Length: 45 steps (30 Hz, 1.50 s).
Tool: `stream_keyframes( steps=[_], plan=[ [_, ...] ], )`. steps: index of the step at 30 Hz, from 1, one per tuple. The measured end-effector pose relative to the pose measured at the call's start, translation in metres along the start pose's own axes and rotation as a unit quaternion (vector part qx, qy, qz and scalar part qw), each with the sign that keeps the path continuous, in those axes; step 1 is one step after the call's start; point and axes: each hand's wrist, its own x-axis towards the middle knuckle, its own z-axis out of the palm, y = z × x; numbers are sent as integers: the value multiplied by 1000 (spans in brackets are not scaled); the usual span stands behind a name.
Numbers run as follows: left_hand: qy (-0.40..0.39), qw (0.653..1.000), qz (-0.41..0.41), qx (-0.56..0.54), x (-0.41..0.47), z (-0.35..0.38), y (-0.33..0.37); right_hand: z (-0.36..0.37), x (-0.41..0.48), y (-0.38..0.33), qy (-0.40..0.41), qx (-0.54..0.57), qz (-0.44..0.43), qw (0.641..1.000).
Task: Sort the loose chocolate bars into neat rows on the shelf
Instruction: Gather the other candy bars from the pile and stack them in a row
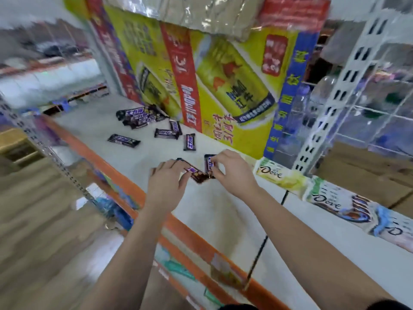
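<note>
Dark brown chocolate bars with purple labels lie on a white shelf [214, 211]. My left hand [167, 182] grips one bar [196, 173] lying at a slant near the shelf's middle. My right hand [232, 171] pinches a second bar [209, 163] right beside it, and the two bars meet at their near ends. Farther back, single bars lie loose: one [123, 140] at the left, one [166, 133] in the middle, one [175, 126] behind it, one [189, 142] at the right. A heap of several bars [138, 116] sits at the far end.
A big yellow and red drinks carton [223, 86] stands along the shelf's back. Dove boxes [279, 175] line the right rear. An orange rail [125, 180] edges the shelf front, with a wooden floor below. A white perforated upright [330, 104] rises at the right.
</note>
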Motion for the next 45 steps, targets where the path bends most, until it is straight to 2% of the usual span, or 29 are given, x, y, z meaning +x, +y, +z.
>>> stream_keyframes(
  steps=[11, 17, 22, 26, 30, 36, 41, 45],
  plan=[
    [1, 998, -53, -17, 83, -9, -181, 122, 156, -69, -48, 2, -24, 999],
    [-25, 999, -20, -32, 144, -22, -285, 188, 251, -103, -78, -41, -2, 996],
    [-41, 998, 24, -40, 190, -24, -337, 218, 301, -108, -164, -138, 60, 975],
    [-62, 993, 70, -69, 219, -14, -350, 219, 305, -106, -149, -190, 80, 967],
    [-85, 985, 114, -96, 242, -5, -338, 209, 294, -115, -180, -186, 151, 954],
    [-124, 981, 145, -41, 276, 21, -314, 188, 275, -132, -146, -163, 175, 960],
    [-167, 979, 110, -29, 285, 37, -301, 170, 253, -126, -88, -123, 161, 975],
    [-189, 972, 70, -123, 282, 36, -285, 151, 223, -113, -19, -118, 187, 975]
  ],
)
